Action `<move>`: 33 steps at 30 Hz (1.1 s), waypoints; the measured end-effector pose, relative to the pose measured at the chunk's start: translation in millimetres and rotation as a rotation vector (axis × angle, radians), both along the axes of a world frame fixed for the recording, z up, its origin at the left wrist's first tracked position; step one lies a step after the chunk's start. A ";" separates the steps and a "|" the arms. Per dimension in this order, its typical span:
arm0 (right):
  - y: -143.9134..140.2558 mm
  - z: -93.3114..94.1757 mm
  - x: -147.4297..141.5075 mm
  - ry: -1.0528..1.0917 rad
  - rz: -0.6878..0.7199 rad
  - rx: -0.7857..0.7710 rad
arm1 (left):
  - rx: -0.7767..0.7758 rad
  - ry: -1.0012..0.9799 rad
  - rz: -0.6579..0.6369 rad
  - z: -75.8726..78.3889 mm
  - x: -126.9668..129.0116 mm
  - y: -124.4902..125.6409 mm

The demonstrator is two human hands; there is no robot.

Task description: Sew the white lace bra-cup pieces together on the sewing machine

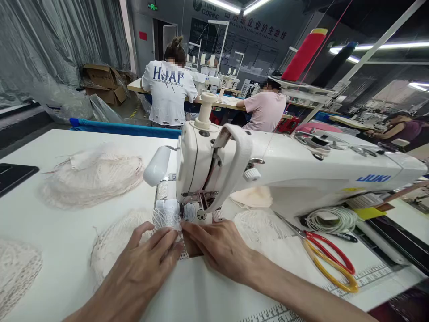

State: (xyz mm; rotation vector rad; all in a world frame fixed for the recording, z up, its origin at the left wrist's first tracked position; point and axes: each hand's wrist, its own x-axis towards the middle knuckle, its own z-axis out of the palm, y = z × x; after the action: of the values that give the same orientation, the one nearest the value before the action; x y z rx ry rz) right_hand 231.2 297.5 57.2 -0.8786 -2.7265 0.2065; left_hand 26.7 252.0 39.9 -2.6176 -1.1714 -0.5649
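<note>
Fringed lace piece [163, 218] lies under the JUKI sewing machine [295, 156]; we judge stitching under way, unfinished. Our left hand [142, 261] and right hand [223, 252] rest on it; we cannot tell whether either pinches. Lace stacks [103, 174] at eight and ten o'clock may remain. Cardboard boxes [98, 77], eleven o'clock: contents indiscernible.
</note>
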 end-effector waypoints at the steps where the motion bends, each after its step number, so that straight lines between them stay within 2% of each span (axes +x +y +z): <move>1: -2.2 -1.1 4.3 0.007 0.022 0.004 | -0.012 0.019 0.023 1.5 0.3 3.5; 6: -8.3 -7.0 13.7 -0.033 0.097 0.089 | 0.032 0.024 0.013 -1.3 0.5 24.4; 11: -6.0 -9.3 9.1 0.004 0.081 0.104 | 0.098 -0.046 -0.017 -0.7 0.3 39.5; 16: -4.3 -13.7 8.9 0.038 0.079 0.055 | 0.046 -0.119 -0.048 1.6 -2.1 47.0; 20: -3.4 -14.4 6.7 0.046 0.047 0.047 | -0.047 -0.134 -0.048 -5.6 -4.9 50.8; 24: -2.7 -14.6 3.1 0.078 0.026 0.083 | -0.074 -0.225 -0.075 -10.7 -6.8 55.0; 33: -3.2 -12.9 0.8 0.041 -0.017 0.083 | -0.120 -0.167 -0.036 -0.9 -6.2 48.6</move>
State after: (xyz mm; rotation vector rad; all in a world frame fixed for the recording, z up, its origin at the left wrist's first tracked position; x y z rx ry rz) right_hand 232.0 294.3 44.3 -0.8641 -2.6678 0.1058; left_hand 20.6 300.6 39.0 -2.7419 -1.2453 -0.7549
